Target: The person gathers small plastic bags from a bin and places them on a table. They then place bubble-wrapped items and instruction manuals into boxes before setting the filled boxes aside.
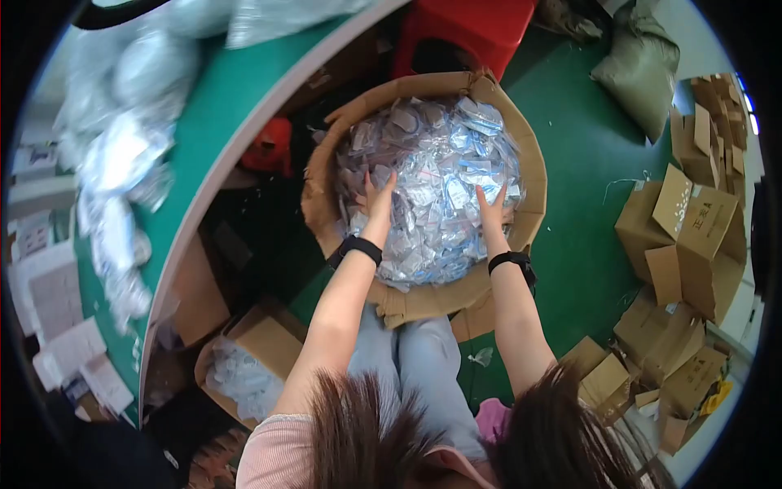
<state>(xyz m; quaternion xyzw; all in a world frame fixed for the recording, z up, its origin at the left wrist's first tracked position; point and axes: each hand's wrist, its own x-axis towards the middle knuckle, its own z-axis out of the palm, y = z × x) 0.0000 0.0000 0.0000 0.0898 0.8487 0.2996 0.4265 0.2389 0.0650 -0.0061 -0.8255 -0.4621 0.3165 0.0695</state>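
Note:
A large cardboard box (533, 155), its rim bent outward, stands in front of my knees. Small clear plastic packets (432, 204) with white and blue contents fill it. At the left side of the pile, my left hand (377, 196) reaches in with thumb and fingers apart, touching the packets. My right hand (492, 209) rests on the right side of the pile, its fingers also spread. Neither hand is closed around a packet; some fingertips are hidden among them. A black band circles each wrist.
To the left curves a green-topped table (220, 90) bearing clear plastic bags (122, 155). A smaller carton (269, 342) of clear items sits below it. A red stool (472, 28) stands beyond the box. Opened cartons (692, 236) and a stuffed sack (639, 73) lie at the right.

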